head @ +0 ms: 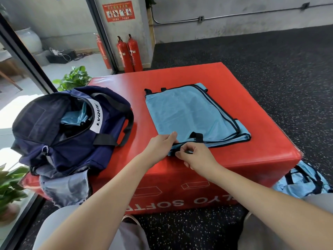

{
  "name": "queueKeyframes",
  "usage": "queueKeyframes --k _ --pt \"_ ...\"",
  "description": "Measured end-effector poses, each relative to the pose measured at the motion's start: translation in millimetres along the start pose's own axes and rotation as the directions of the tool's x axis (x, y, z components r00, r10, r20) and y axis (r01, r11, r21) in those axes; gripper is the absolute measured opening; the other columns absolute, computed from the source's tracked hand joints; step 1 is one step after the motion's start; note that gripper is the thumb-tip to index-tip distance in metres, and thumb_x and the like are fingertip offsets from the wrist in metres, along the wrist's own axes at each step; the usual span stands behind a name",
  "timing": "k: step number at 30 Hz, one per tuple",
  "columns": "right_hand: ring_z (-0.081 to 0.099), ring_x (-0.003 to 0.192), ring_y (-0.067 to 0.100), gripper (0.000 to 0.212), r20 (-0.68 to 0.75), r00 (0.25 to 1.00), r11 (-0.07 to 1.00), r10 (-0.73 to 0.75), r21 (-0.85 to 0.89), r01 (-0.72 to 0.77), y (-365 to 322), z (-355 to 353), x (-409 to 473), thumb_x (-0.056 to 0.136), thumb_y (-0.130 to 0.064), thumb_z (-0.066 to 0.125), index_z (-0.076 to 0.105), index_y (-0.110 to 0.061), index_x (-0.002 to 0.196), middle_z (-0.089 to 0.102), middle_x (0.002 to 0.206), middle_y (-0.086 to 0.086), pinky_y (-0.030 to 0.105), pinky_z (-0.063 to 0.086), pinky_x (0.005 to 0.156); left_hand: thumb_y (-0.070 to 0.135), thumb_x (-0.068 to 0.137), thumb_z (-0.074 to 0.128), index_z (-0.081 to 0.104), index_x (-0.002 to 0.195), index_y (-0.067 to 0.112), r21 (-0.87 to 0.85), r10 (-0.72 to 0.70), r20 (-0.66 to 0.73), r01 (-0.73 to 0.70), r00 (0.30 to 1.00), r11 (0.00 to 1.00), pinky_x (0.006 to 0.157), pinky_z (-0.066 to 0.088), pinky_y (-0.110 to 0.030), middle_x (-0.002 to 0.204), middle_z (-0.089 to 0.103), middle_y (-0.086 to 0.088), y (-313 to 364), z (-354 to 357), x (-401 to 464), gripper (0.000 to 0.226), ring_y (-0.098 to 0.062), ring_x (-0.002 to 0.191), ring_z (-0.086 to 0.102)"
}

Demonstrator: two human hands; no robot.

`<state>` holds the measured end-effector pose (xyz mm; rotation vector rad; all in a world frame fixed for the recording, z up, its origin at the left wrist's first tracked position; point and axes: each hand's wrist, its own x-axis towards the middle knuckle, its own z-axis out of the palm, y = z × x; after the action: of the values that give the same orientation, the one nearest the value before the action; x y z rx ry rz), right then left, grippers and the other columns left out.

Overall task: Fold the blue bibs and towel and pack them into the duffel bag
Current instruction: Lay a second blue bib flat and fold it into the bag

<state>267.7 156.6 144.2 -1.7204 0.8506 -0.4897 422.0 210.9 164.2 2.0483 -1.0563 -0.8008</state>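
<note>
A light blue bib point(189, 112) with black trim lies flat on the red soft box point(252, 150). My left hand point(160, 147) pinches its near left corner. My right hand point(194, 156) pinches the black-trimmed near edge right beside it. The navy duffel bag point(72, 130) stands open on the box's left side, with folded blue cloth point(75, 117) inside. A pale grey-blue cloth point(66, 188) hangs under the bag over the box's near left edge. More blue bibs point(302, 179) lie crumpled on the floor at the box's right.
Two red fire extinguishers point(129, 53) stand against the wall behind the box. Potted plants point(73, 78) sit at the left by the glass wall. Dark speckled flooring point(270, 60) surrounds the box. My knees are at the bottom of the frame.
</note>
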Motion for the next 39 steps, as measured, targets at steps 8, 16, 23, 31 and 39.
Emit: queueKeyframes --k 8,16,23,31,39 --pt "0.046 0.038 0.017 0.022 0.084 0.991 0.982 0.103 0.151 -0.115 -3 1 1 0.095 -0.02 0.066 0.053 -0.012 0.079 0.046 0.051 0.007 0.022 0.031 0.039 0.054 0.099 0.041 0.078 0.08 0.029 -0.019 -0.004 0.011 0.005 1.0 1.0 0.087 0.054 -0.043 0.084 0.076 -0.005 -2 1 3 0.049 -0.017 0.07 0.064" --pt "0.045 0.041 0.011 0.019 0.203 0.97 0.939 0.136 0.286 -0.191 -10 -5 -4 0.096 -0.017 0.067 0.054 -0.007 0.087 0.074 0.081 0.013 0.022 0.034 0.039 0.052 0.102 0.041 0.076 0.083 0.03 0.034 0.024 0.019 -0.025 1.0 0.999 0.086 0.049 -0.036 0.093 0.074 0.005 1 -2 0 0.046 -0.016 0.091 0.064" --pt "0.057 0.044 0.013 0.02 0.106 0.989 0.984 0.101 -0.154 -0.084 -11 -25 -10 0.089 -0.026 0.07 0.058 -0.011 0.086 0.075 0.072 0.003 0.024 0.039 0.044 0.037 0.094 0.059 0.075 0.091 0.029 0.219 0.162 0.078 -0.175 0.984 0.96 0.073 0.047 -0.024 0.086 0.072 0.011 -5 -2 -11 0.018 -0.006 0.081 0.062" --pt "0.062 0.075 0.005 0.008 -0.033 0.988 0.728 -0.15 -0.679 0.088 -2 -95 -6 0.091 -0.042 0.063 0.062 -0.034 0.091 0.067 0.084 -0.016 0.03 0.05 0.068 0.055 0.099 0.049 0.031 0.155 0.033 0.655 0.399 0.295 -0.487 0.868 0.577 0.12 0.023 -0.04 0.161 0.03 0.013 -37 14 -42 0.063 -0.015 0.15 0.02" --pt "0.059 0.115 0.011 0.067 0.022 1.0 0.881 -0.014 -0.472 0.022 6 -77 1 0.087 -0.053 0.07 0.049 -0.022 0.142 0.062 0.128 -0.004 0.026 0.045 0.098 0.06 0.093 0.055 0.05 0.145 0.026 0.703 0.509 0.157 -0.458 0.846 0.544 0.102 0.035 -0.034 0.14 0.054 0.006 -43 18 -47 0.063 -0.02 0.129 0.046"
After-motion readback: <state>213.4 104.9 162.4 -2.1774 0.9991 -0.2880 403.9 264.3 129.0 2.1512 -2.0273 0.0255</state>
